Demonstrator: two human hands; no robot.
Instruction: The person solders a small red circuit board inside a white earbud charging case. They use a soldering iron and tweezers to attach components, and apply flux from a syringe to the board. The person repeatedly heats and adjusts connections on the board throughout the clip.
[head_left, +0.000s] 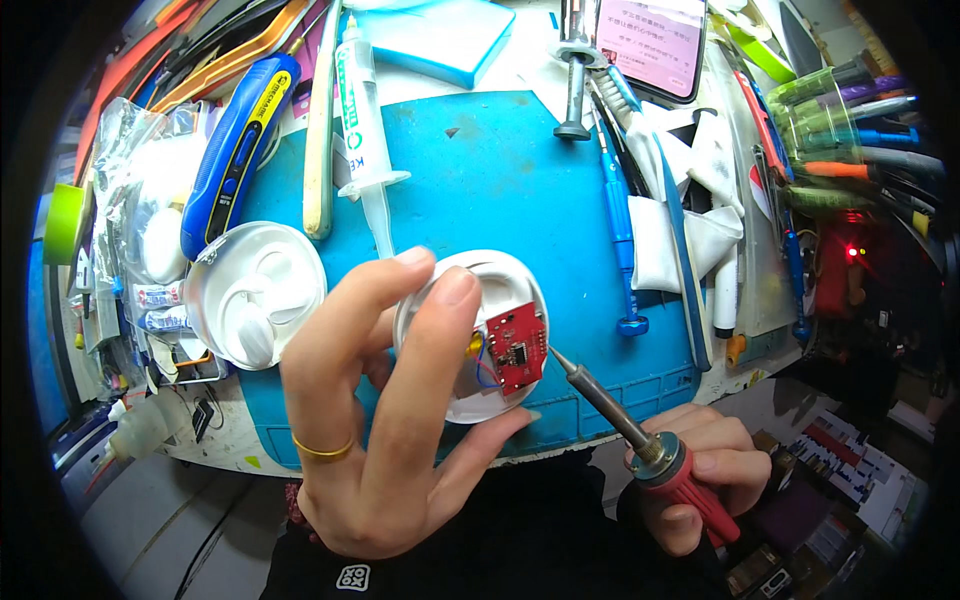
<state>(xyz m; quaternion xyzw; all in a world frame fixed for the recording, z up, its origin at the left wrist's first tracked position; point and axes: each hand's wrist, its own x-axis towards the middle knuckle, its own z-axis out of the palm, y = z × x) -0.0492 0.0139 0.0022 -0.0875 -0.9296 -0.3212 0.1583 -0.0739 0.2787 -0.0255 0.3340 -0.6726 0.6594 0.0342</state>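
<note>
One white case (498,290) in left hand (388,450) — soldering iron (650,453), right hand (722,458).

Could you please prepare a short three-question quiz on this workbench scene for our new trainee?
1. Open question: What tool does the right grip hold?
2. True or false: The blue cutter lies to the left of the syringe.
3. Multiple choice: The left grip holds a round white case. What colour is the circuit board there? A, green; B, red; C, yellow.

Key:
1. A soldering iron.
2. True.
3. B, red.
</note>
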